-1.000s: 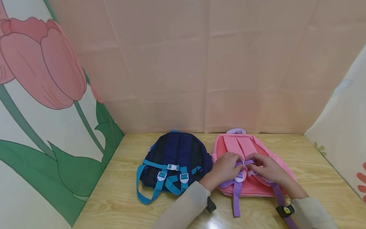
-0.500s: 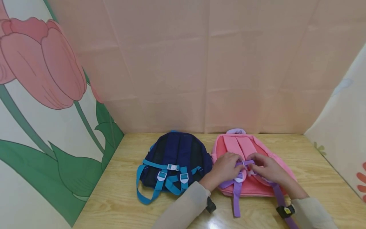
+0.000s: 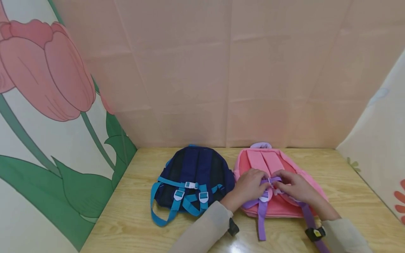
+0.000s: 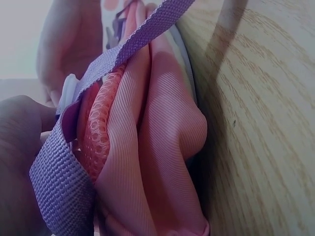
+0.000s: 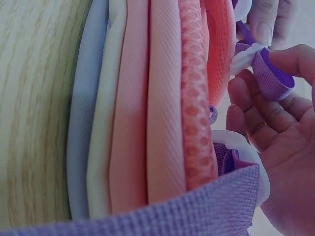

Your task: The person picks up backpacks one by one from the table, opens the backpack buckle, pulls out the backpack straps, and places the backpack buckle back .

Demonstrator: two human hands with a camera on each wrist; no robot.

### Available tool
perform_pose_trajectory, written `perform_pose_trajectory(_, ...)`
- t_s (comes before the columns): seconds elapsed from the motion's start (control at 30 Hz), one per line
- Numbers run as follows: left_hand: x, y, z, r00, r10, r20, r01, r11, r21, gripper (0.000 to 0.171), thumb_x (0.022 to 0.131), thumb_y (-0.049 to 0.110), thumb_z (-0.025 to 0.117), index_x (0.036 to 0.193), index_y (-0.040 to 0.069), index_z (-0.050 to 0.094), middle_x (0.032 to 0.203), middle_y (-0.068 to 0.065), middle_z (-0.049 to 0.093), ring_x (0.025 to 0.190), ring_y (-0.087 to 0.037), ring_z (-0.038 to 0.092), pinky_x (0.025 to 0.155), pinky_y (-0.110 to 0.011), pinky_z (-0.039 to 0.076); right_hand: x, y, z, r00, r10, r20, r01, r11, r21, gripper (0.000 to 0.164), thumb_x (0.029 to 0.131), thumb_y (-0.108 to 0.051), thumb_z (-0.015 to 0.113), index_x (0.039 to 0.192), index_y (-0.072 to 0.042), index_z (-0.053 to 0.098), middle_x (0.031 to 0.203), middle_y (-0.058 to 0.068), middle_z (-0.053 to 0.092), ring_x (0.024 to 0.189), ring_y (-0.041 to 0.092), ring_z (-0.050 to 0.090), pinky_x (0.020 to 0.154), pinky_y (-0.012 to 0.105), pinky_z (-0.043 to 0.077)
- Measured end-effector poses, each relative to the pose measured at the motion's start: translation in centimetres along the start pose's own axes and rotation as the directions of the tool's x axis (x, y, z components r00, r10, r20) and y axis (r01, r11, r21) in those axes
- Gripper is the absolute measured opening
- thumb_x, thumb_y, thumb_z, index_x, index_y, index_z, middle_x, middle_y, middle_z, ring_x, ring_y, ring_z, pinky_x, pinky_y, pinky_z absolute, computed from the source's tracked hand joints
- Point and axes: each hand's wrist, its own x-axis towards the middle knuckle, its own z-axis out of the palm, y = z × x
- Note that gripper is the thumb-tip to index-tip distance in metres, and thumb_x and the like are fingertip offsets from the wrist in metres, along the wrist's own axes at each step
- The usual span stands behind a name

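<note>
A pink backpack [image 3: 284, 207] lies on the table with its strap side up. My two hands meet over its middle, at a white plastic buckle [image 5: 248, 56] on purple webbing. From the left, my left hand [image 3: 251, 184] pinches the buckle, its fingertips on the white plastic. My right hand [image 3: 299, 189] holds the buckle's other side, thumb above and fingers curled below a loop of purple strap [image 5: 273, 81]. A white strap adjuster [image 3: 264, 195] sits below the left hand. The fingers hide much of the buckle in the head view.
A navy backpack [image 3: 197, 161] with blue straps and a fastened white buckle [image 3: 191, 185] lies just left of the pink one. Purple strap ends [image 3: 262, 225] trail onto the wooden table [image 3: 126, 218]. A pink-beige backdrop [image 3: 227, 88] rises behind.
</note>
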Motion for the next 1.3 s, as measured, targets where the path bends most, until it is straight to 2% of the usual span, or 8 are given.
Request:
perform_pose_trajectory(0.23, 0.0, -0.05, -0.06, 1.0, 0.0, -0.003, 0.0, 1.0, -0.004, 0.026, 0.098, 0.041, 0.066, 0.119, 0.026, 0.068, 0.105, 0.017, 0.064, 0.098, 0.001, 0.054, 0.087, -0.016, 0.044, -0.08, 0.12, 0.13, 1.0, 0.008, -0.012, -0.008, 1.0, 0.025, 0.017, 0.096, -0.015, 0.07, 0.113, -0.013, 0.067, 0.097, -0.001, 0.068, 0.081, 0.008, 0.057, 0.069, 0.024, 0.048)
perform_pose_trajectory(0.43, 0.04, -0.05, -0.02, 1.0, 0.0, -0.003, 0.0, 1.0, -0.007, 0.026, 0.098, 0.041, 0.066, 0.119, 0.026, 0.068, 0.107, 0.017, 0.065, 0.1, 0.001, 0.054, 0.088, -0.016, 0.044, -0.11, 0.19, 0.12, 1.0, 0.006, -0.01, -0.005, 0.999, 0.047, 0.022, 0.098, -0.017, 0.068, 0.119, -0.011, 0.067, 0.103, 0.0, 0.07, 0.082, 0.007, 0.058, 0.068, 0.024, 0.048)
perform_pose_trajectory(0.57, 0.05, -0.1, 0.04, 1.0, 0.001, -0.002, -0.001, 1.0, -0.004, 0.026, 0.098, 0.041, 0.066, 0.119, 0.026, 0.068, 0.107, 0.017, 0.064, 0.1, 0.001, 0.054, 0.088, -0.016, 0.044, -0.14, 0.24, 0.17, 1.0, -0.003, 0.0, 0.003, 0.998, 0.068, 0.022, 0.098, -0.016, 0.067, 0.12, -0.011, 0.066, 0.103, 0.003, 0.07, 0.08, 0.006, 0.059, 0.064, 0.025, 0.048)
perform_pose_trajectory(0.8, 0.03, -0.05, -0.02, 1.0, 0.001, 0.0, -0.001, 1.0, -0.003, 0.027, 0.098, 0.041, 0.065, 0.12, 0.026, 0.067, 0.109, 0.016, 0.064, 0.101, 0.001, 0.054, 0.09, -0.016, 0.044, -0.02, 0.11, 0.18, 1.0, 0.001, -0.01, -0.001, 1.0, 0.009, 0.019, 0.097, -0.02, 0.07, 0.116, -0.016, 0.068, 0.107, 0.002, 0.071, 0.089, 0.007, 0.062, 0.074, 0.025, 0.051)
perform_pose_trajectory(0.93, -0.04, -0.05, -0.13, 1.0, 0.001, 0.001, -0.001, 1.0, -0.01, 0.027, 0.098, 0.041, 0.065, 0.12, 0.026, 0.067, 0.109, 0.016, 0.064, 0.101, 0.0, 0.054, 0.089, -0.016, 0.044, 0.03, 0.03, 0.08, 1.0, 0.019, 0.003, -0.019, 1.0, 0.012, 0.018, 0.097, -0.021, 0.07, 0.115, -0.016, 0.068, 0.106, 0.001, 0.071, 0.091, 0.009, 0.063, 0.075, 0.025, 0.052)
perform_pose_trajectory(1.17, -0.18, -0.08, -0.23, 1.0, 0.005, 0.001, -0.005, 1.0, -0.028, 0.026, 0.098, 0.041, 0.066, 0.12, 0.026, 0.067, 0.107, 0.016, 0.064, 0.099, 0.0, 0.053, 0.087, -0.016, 0.044, -0.06, 0.05, 0.04, 0.999, 0.049, 0.023, -0.05, 0.997, 0.056, 0.019, 0.097, -0.02, 0.069, 0.115, -0.013, 0.067, 0.098, 0.0, 0.068, 0.081, 0.009, 0.057, 0.066, 0.023, 0.046)
perform_pose_trajectory(1.3, -0.18, -0.06, -0.27, 1.0, -0.001, 0.0, 0.001, 1.0, -0.025, 0.026, 0.098, 0.041, 0.066, 0.119, 0.026, 0.068, 0.107, 0.016, 0.064, 0.099, 0.0, 0.053, 0.087, -0.016, 0.044, -0.16, 0.1, 0.12, 0.999, 0.039, 0.021, -0.041, 0.995, 0.089, 0.019, 0.098, -0.018, 0.068, 0.115, -0.011, 0.066, 0.095, 0.003, 0.067, 0.077, 0.007, 0.057, 0.061, 0.024, 0.046)
